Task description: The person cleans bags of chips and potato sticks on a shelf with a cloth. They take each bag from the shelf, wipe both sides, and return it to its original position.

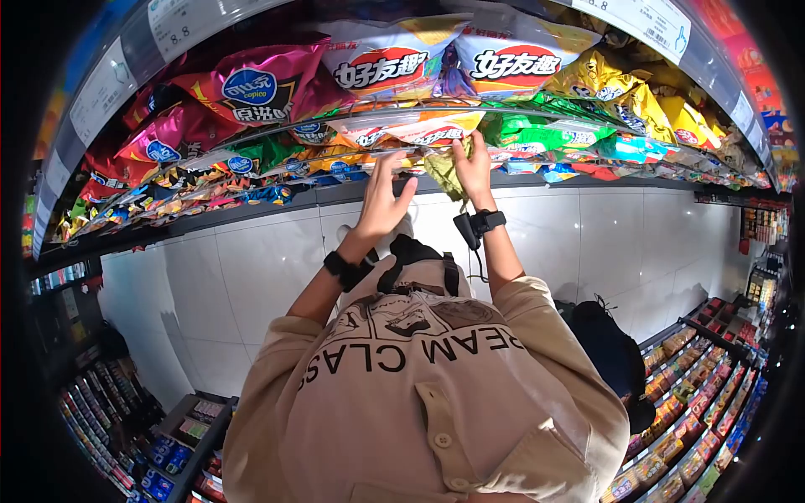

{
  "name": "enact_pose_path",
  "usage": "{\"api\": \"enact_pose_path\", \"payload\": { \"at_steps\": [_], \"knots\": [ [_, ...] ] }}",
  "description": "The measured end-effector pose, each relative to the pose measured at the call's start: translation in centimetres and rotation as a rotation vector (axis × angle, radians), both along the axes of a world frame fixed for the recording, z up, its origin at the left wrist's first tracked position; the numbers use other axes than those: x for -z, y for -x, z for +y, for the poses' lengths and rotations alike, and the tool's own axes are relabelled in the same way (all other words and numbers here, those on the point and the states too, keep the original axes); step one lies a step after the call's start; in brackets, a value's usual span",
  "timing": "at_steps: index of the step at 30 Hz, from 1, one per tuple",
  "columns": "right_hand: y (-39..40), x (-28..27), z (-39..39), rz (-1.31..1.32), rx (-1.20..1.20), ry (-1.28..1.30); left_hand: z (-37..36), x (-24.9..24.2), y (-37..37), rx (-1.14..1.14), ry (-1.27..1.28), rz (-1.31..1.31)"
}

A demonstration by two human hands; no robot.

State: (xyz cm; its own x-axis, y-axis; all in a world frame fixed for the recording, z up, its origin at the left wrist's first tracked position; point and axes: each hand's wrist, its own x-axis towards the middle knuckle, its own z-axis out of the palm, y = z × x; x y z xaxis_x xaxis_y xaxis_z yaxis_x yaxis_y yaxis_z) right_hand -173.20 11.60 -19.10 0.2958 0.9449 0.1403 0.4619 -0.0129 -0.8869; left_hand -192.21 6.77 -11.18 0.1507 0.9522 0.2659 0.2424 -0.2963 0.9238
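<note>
A crumpled yellow-green cloth (444,174) hangs from my right hand (475,169), pinched between thumb and fingers at the front of a snack shelf. My left hand (384,203) is raised to its left with the thumb spread from the fingers and nothing in it. Just beyond both hands lies an orange-and-white chip bag (438,132) on a lower shelf tier. A green chip bag (545,132) is to the right of the cloth. White chip bags (390,63) and a magenta chip bag (251,80) fill the tier above.
A curved shelf edge with price tags (180,23) runs across the top. Yellow bags (646,109) sit at its right end. Pale floor tiles (268,260) lie below. Behind me on the right is a person in dark clothing (605,352), beside packed snack racks (696,402).
</note>
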Motion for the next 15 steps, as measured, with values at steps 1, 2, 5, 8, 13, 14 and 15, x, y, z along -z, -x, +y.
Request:
{"api": "enact_pose_path", "payload": {
  "at_steps": [1, 2, 5, 8, 13, 14, 15],
  "knots": [
    [-0.2, 0.0, 0.2, -0.002, -0.009, 0.005, 0.6, 0.5, -0.2, -0.019, -0.007, 0.046],
    [-0.5, 0.0, 0.6, -0.007, -0.015, 0.009, 1.4, 1.1, -0.6, -0.034, -0.014, 0.090],
    [-0.9, -0.2, 1.3, -0.093, -0.027, -0.004, 4.0, 3.1, -1.7, -0.173, 0.010, -0.033],
    [-0.9, 0.2, 2.1, -0.080, 0.051, 0.023, 5.0, 5.0, -3.1, -0.319, 0.073, -0.150],
    [-1.0, -0.1, 1.5, -0.109, 0.119, -0.068, 6.6, 6.5, -4.5, -0.302, -0.012, -0.037],
    [-1.2, -0.4, 1.1, -0.116, 0.157, -0.120, 6.7, 6.9, -4.8, -0.225, 0.021, -0.113],
    [-1.3, -1.0, 0.7, -0.190, 0.240, -0.259, 7.0, 5.6, -5.0, -0.224, 0.022, -0.115]
  ]
}}
